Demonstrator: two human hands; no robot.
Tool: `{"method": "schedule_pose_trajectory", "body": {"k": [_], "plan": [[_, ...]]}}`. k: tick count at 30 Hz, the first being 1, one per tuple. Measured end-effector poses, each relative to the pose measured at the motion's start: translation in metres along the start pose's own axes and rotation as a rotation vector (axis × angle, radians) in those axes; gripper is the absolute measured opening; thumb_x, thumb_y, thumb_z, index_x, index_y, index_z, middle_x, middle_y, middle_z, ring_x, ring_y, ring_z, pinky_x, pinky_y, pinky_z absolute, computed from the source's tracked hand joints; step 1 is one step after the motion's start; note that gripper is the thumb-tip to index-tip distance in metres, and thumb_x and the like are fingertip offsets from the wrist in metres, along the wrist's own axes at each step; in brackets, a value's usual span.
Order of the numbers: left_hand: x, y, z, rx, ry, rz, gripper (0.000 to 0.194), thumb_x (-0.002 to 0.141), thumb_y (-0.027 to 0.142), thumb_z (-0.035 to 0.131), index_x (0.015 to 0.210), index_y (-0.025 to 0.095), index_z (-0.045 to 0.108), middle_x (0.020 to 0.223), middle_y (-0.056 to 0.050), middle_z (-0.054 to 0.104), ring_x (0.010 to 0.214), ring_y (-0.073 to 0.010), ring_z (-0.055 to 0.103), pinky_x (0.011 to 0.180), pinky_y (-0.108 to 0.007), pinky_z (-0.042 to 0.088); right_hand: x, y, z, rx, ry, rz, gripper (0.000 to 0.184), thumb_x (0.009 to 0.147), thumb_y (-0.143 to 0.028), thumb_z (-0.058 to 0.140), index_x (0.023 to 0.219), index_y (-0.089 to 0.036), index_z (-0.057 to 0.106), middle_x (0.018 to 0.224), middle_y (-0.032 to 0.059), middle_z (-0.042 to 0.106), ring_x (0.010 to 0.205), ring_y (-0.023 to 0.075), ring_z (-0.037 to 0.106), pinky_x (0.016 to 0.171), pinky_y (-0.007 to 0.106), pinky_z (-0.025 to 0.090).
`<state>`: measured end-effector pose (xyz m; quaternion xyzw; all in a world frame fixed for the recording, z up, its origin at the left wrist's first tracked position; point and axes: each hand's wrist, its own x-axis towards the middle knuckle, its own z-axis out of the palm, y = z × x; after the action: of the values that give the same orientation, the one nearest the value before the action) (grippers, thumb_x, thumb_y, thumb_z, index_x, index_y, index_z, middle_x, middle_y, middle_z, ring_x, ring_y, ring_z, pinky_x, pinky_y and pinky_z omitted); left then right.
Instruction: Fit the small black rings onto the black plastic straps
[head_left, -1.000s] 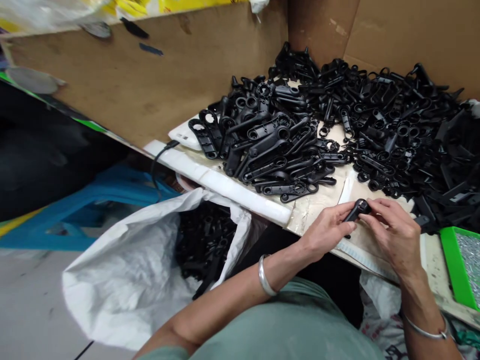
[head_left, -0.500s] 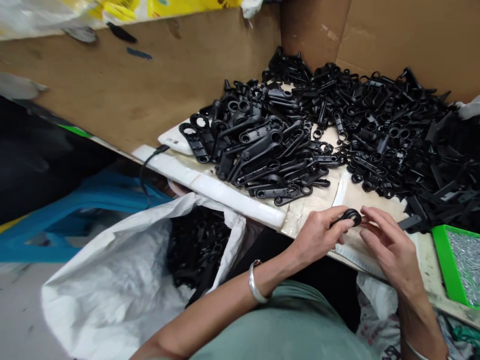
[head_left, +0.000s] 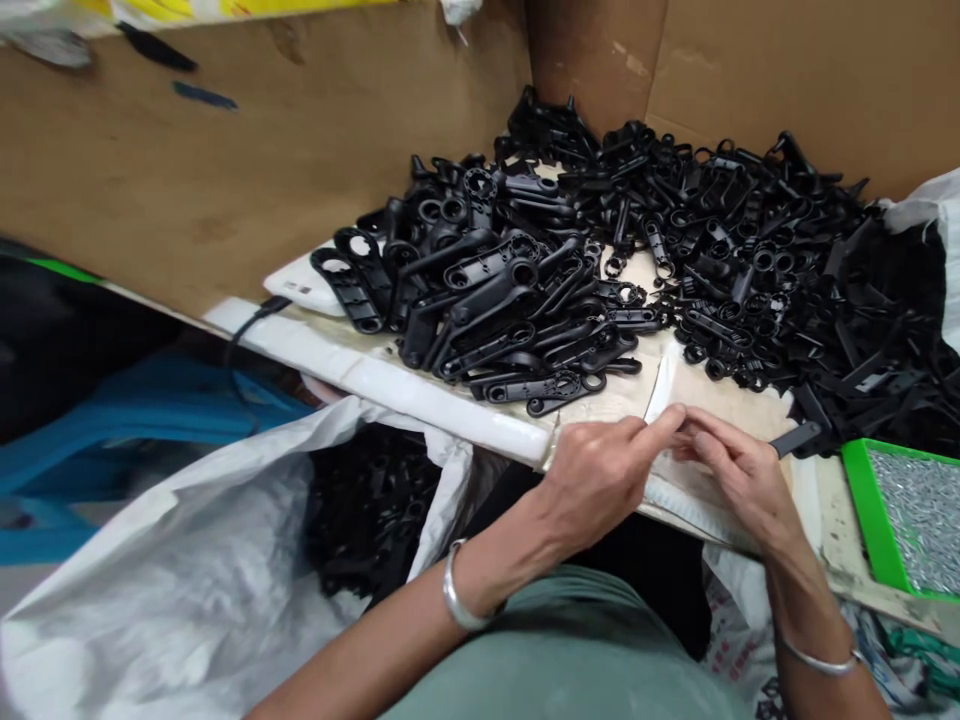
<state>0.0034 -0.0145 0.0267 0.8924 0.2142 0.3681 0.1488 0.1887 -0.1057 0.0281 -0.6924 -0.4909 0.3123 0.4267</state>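
My left hand [head_left: 600, 470] is closed, its thumb and index finger reaching to the right at the table's front edge. Its fingertips meet those of my right hand [head_left: 739, 465], which has its fingers curled inward. Whatever lies between the fingertips is hidden by them. Behind both hands, long black plastic arms with ringed ends [head_left: 517, 290] are heaped on the table. A flat black strip [head_left: 796, 438] with a small hole sticks out just beyond my right hand.
Small black rings and levers [head_left: 720, 240] are piled farther back against cardboard walls [head_left: 795, 90]. A green tray [head_left: 874, 530] of small silvery metal pieces stands at right. Below the table edge, a white sack [head_left: 187, 560] holds black parts. A blue stool [head_left: 142, 430] is at left.
My hands have come together at the fingertips. The round black part seen in my left fingers is now out of sight. The whole view has shifted a little.
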Motion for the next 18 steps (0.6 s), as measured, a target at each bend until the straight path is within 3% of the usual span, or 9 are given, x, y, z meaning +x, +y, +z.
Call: {"method": "schedule_pose_trajectory", "body": {"k": [2, 5, 8, 10, 14, 18], "plan": [[0.002, -0.013, -0.019, 0.263, 0.100, 0.067, 0.039, 0.094, 0.009, 0.042, 0.128, 0.019, 0.060, 0.084, -0.003, 0.074, 0.067, -0.0129, 0.067, 0.061, -0.024, 0.050, 0.010, 0.006, -0.023, -0.248, 0.126, -0.081, 0.042, 0.093, -0.048, 0.057, 0.124, -0.021, 0.069, 0.113, 0.0085, 0.073, 0.091, 0.0252, 0.072, 0.089, 0.044, 0.058], [0.007, -0.039, -0.044, 0.442, 0.232, -0.005, 0.039, 0.094, 0.013, 0.046, 0.128, 0.023, 0.061, 0.103, -0.006, 0.075, 0.089, -0.0180, 0.070, 0.079, -0.032, 0.052, 0.028, 0.017, -0.053, -0.663, 0.357, -0.251, 0.036, 0.094, -0.040, 0.053, 0.116, -0.017, 0.071, 0.112, 0.0129, 0.072, 0.096, 0.0284, 0.069, 0.093, 0.049, 0.054], [0.016, -0.065, -0.055, 0.496, 0.279, -0.146, 0.036, 0.097, 0.019, 0.045, 0.127, 0.027, 0.062, 0.113, -0.007, 0.073, 0.109, -0.0231, 0.067, 0.100, -0.044, 0.047, 0.044, 0.025, -0.066, -0.952, 0.367, -0.295, 0.035, 0.094, -0.034, 0.051, 0.118, -0.016, 0.069, 0.116, 0.0155, 0.066, 0.098, 0.0306, 0.065, 0.081, 0.046, 0.056], [0.021, -0.079, -0.056, 0.531, 0.242, -0.204, 0.033, 0.098, 0.023, 0.044, 0.124, 0.029, 0.064, 0.125, -0.008, 0.069, 0.126, -0.0268, 0.058, 0.112, -0.054, 0.035, 0.051, 0.028, -0.066, -1.071, 0.313, -0.273, 0.034, 0.092, -0.031, 0.051, 0.118, -0.017, 0.068, 0.117, 0.0153, 0.063, 0.096, 0.0305, 0.064, 0.075, 0.044, 0.056], [0.025, -0.088, -0.055, 0.573, 0.163, -0.248, 0.029, 0.099, 0.028, 0.047, 0.124, 0.028, 0.061, 0.141, -0.009, 0.059, 0.140, -0.0298, 0.043, 0.119, -0.066, 0.016, 0.054, 0.033, -0.070, -1.002, 0.282, -0.317, 0.029, 0.091, -0.028, 0.050, 0.111, -0.016, 0.068, 0.108, 0.0135, 0.065, 0.094, 0.0286, 0.064, 0.081, 0.044, 0.055], [0.035, -0.065, -0.048, 0.549, 0.183, -0.218, 0.028, 0.099, 0.027, 0.046, 0.122, 0.021, 0.061, 0.140, -0.013, 0.058, 0.141, -0.0301, 0.043, 0.119, -0.063, 0.020, 0.041, 0.037, -0.082, -0.724, 0.331, -0.273, 0.029, 0.090, -0.035, 0.055, 0.109, -0.018, 0.069, 0.100, 0.0089, 0.069, 0.081, 0.0225, 0.066, 0.075, 0.038, 0.055]]}}
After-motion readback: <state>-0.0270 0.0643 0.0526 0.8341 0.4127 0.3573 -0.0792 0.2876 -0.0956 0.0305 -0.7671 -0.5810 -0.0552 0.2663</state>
